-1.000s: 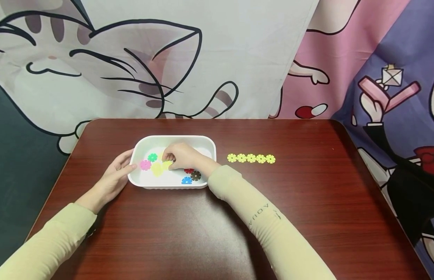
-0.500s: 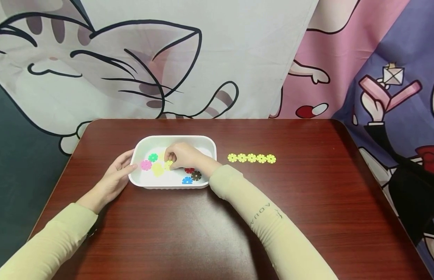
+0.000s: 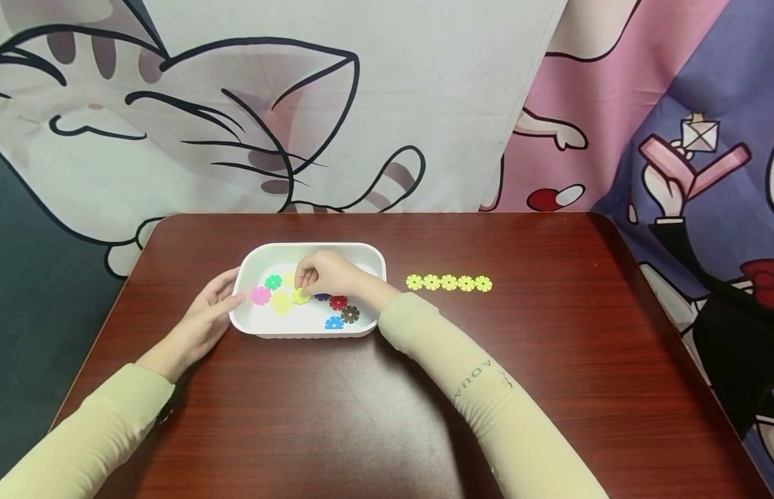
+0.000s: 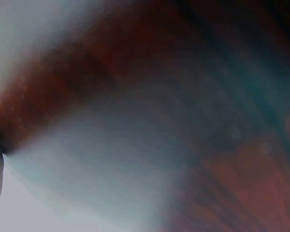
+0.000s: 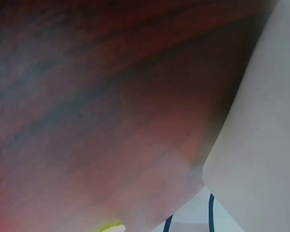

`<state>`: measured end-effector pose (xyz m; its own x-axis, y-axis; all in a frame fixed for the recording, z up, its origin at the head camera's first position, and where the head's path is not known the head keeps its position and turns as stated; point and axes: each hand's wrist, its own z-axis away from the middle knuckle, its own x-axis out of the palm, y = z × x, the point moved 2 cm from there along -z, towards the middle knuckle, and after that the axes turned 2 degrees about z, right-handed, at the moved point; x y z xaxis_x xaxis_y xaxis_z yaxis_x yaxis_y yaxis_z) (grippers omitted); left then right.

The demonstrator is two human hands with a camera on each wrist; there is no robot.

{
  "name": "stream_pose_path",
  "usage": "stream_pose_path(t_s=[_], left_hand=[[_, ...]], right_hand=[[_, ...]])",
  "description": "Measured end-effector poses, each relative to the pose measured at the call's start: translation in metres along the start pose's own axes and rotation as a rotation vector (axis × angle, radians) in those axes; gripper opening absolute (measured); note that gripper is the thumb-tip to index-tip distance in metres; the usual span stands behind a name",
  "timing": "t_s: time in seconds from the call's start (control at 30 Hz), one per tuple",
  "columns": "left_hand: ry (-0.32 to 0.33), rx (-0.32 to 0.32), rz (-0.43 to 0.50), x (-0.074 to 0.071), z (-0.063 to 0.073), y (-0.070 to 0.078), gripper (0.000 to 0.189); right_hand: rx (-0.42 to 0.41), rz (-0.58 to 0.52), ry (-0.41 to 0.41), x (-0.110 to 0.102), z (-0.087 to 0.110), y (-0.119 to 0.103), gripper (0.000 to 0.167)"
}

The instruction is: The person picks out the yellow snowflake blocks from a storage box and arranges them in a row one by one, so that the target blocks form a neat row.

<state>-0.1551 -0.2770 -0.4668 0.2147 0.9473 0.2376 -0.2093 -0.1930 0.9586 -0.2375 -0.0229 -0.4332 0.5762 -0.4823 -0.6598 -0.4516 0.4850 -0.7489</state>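
Observation:
A white plastic tray (image 3: 299,328) stands on the table and holds several flower-shaped interlocking discs. My left hand (image 3: 202,310) holds the tray's left end, the thumb at the rim and the fingers along the outside wall. Inside the tray, my right hand (image 3: 329,274) pinches a yellow flower disc (image 3: 300,297), partly covered by the fingertips. Around it lie a pink disc (image 3: 260,296), a green disc (image 3: 273,282), a pale yellow disc (image 3: 280,303), a red disc (image 3: 338,303), a brown disc (image 3: 350,314) and a blue piece (image 3: 334,323). The right hand partly hides a dark blue disc (image 3: 322,296).
Right of the tray, a row of several yellow flower discs (image 3: 448,282) lies on the brown wooden table (image 3: 374,416). A printed cloth (image 3: 449,104) hangs behind the table. Both wrist views are mostly blurred; a yellow edge (image 5: 113,228) shows low in the right one.
The right hand has shifted slightly right within the tray, uncovering part of the dark blue disc and more of the red one. The left hand keeps its place at the tray.

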Motion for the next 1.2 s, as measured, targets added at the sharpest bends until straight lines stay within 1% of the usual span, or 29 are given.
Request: stream_pose_path(t_s=[0.17, 0.33, 0.57, 0.77, 1.0, 1.07, 1.2], left_hand=[[0.002, -0.002, -0.002, 0.000, 0.000, -0.001, 0.045], [0.002, 0.000, 0.000, -0.001, -0.001, -0.001, 0.046], [0.010, -0.019, -0.010, -0.001, 0.000, 0.000, 0.047], [0.015, -0.032, -0.015, 0.000, 0.001, 0.000, 0.048], [0.015, -0.025, -0.016, 0.000, 0.000, 0.000, 0.048], [0.014, -0.025, -0.021, 0.000, 0.000, 0.000, 0.048], [0.013, -0.025, -0.017, 0.000, 0.000, -0.001, 0.049]], right_hand=[[0.008, -0.052, -0.001, -0.007, 0.004, 0.000, 0.009], [0.029, -0.081, 0.023, -0.021, 0.011, 0.001, 0.008], [0.035, -0.123, 0.146, -0.049, 0.024, 0.002, 0.010], [0.055, -0.190, 0.244, -0.072, 0.042, 0.008, 0.011], [0.097, -0.245, 0.324, -0.098, 0.067, 0.024, 0.012], [0.111, -0.281, 0.347, -0.104, 0.074, 0.030, 0.012], [0.130, -0.319, 0.391, -0.114, 0.088, 0.042, 0.011]])
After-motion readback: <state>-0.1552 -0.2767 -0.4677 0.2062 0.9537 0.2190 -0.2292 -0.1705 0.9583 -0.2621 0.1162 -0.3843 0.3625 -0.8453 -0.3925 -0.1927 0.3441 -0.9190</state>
